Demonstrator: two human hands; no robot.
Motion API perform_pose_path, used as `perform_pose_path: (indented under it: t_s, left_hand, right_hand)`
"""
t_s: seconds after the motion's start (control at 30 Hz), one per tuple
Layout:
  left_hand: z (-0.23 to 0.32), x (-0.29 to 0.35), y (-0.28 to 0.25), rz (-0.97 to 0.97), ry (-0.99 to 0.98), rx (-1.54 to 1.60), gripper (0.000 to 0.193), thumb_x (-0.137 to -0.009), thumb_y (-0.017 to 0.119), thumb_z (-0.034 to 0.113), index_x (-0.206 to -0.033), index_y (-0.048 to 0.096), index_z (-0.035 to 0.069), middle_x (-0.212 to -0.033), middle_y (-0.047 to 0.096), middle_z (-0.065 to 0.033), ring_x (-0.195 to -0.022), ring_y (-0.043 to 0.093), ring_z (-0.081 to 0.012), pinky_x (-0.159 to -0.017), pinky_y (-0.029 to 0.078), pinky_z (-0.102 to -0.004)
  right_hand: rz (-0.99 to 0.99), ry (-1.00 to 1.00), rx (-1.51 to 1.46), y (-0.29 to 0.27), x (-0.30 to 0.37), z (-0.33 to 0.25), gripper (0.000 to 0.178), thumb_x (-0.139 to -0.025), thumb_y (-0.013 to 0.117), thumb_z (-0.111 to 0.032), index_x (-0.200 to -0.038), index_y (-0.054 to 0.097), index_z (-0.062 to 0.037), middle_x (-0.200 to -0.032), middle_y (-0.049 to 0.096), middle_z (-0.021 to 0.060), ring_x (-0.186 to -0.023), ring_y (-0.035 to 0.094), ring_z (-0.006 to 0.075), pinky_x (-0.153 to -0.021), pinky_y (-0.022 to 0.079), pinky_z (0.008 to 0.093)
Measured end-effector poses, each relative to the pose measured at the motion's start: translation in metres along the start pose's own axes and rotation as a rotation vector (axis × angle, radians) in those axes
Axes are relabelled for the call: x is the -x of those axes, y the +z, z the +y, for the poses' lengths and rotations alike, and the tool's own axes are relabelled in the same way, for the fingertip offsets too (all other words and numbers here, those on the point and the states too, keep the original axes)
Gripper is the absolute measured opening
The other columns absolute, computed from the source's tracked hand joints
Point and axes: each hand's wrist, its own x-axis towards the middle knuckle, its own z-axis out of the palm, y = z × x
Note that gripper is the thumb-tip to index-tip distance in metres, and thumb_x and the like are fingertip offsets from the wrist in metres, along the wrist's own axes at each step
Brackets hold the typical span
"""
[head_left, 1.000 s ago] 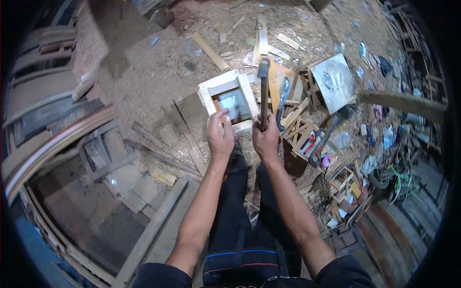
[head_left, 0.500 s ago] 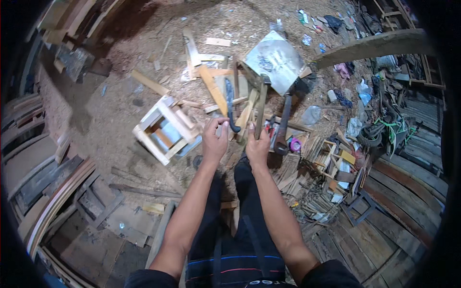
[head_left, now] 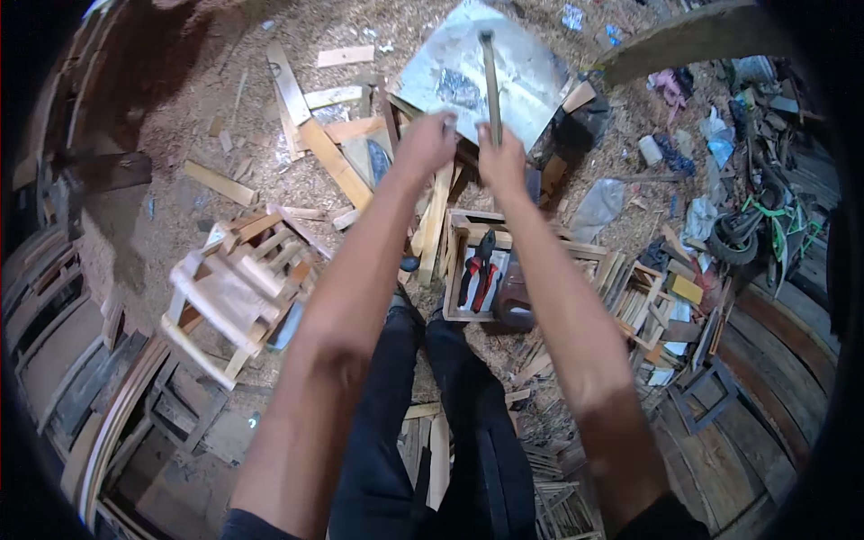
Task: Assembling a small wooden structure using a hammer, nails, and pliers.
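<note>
My right hand (head_left: 502,162) is closed round the wooden handle of a hammer (head_left: 492,90). Its small dark head points away from me, over a pale, square, stained board (head_left: 531,85). My left hand (head_left: 430,142) is at the board's near left edge, with thumb and fingers pinched together. Whatever they hold, if anything, is too small or hidden to make out. Below my hands, a shallow wooden box (head_left: 457,301) holds pliers (head_left: 481,274) with red and black handles. A pale wooden frame like a small stool (head_left: 225,301) lies tilted to the left.
Loose wooden strips (head_left: 333,162) lie across the shavings-covered ground left of the board. Stacked wood offcuts (head_left: 630,297) stand at the right, near a toy-like green wheeled thing (head_left: 765,225). A curved plank (head_left: 693,45) juts in at the upper right. Planks (head_left: 117,432) line the left side.
Both hands have moved forward and up to the board, the hammer with the right one. The view has shifted, so the stool-like frame sits lower left and the box with pliers shows better.
</note>
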Motion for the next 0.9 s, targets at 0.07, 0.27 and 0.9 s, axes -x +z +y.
perform_pose_path:
  t_s: [0.07,0.27,0.9]
  left_hand:
    - [-0.012,-0.057,0.019,-0.005,0.024,-0.096,0.033,-0.096,0.052,0.026,-0.117,0.069,0.008,-0.105,0.07,-0.0227,-0.102,0.067,-0.0394,-0.09,0.052,-0.0444]
    - [-0.079,-0.123,0.062,-0.025,0.017,0.031,0.048,-0.089,0.048,0.01,-0.136,0.052,0.006,-0.122,0.065,-0.0199,-0.116,0.061,-0.0349,-0.103,0.045,-0.0418]
    - [-0.12,-0.101,0.066,0.095,0.074,0.438,0.047,-0.092,0.045,0.001,-0.138,0.05,0.007,-0.126,0.067,-0.016,-0.117,0.062,-0.031,-0.103,0.047,-0.0349]
  right_hand:
    - [-0.064,-0.014,0.044,0.02,-0.053,0.023,0.029,-0.095,0.061,-0.031,-0.1,0.068,-0.0037,-0.09,0.068,0.0243,-0.091,0.065,0.045,-0.079,0.051,0.0504]
    - [-0.126,-0.036,0.194,0.069,-0.126,0.047,0.028,-0.09,0.066,-0.03,-0.101,0.07,-0.0042,-0.096,0.07,0.0237,-0.095,0.067,0.0441,-0.085,0.053,0.0507]
    - [-0.161,-0.156,0.483,0.082,-0.115,0.036,0.037,-0.085,0.072,-0.031,-0.101,0.068,0.0018,-0.096,0.07,0.0274,-0.093,0.069,0.0425,-0.084,0.055,0.0493]
